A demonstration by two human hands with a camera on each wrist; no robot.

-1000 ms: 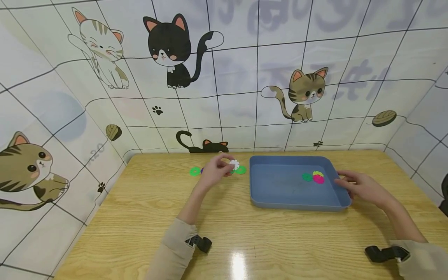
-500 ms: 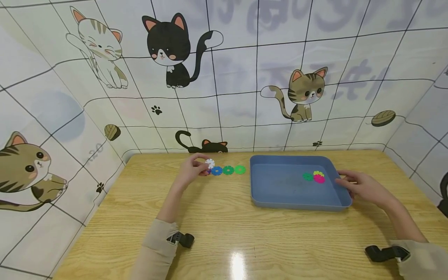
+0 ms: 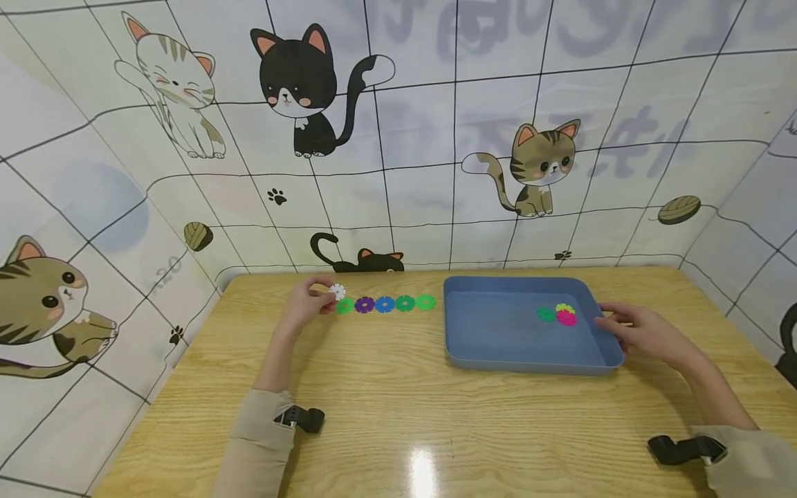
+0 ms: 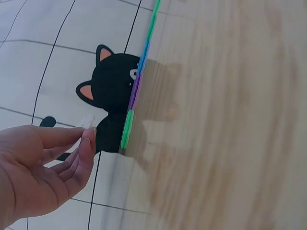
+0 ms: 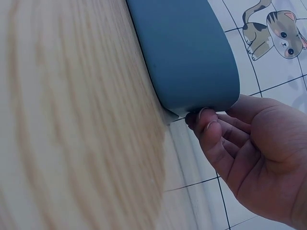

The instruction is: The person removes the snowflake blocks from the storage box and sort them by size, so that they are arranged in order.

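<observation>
With my left hand (image 3: 306,304), I am pinching a white disc (image 3: 337,292) between thumb and fingertips, holding it above the worktop (image 3: 373,401), just beside the left end of a row. Running left to right, the row is showing a light green disc (image 3: 345,306), a purple disc (image 3: 364,305), a blue disc (image 3: 385,304), a dark green disc (image 3: 405,303) and another light green disc (image 3: 426,302). My right hand (image 3: 644,332) is gripping the right end of a blue tray (image 3: 492,335), its fingers curling there. Inside, near that end, a teal disc (image 3: 546,315) is lying beside a pink disc (image 3: 566,318), which is partly covering a yellow disc (image 3: 564,307).
</observation>
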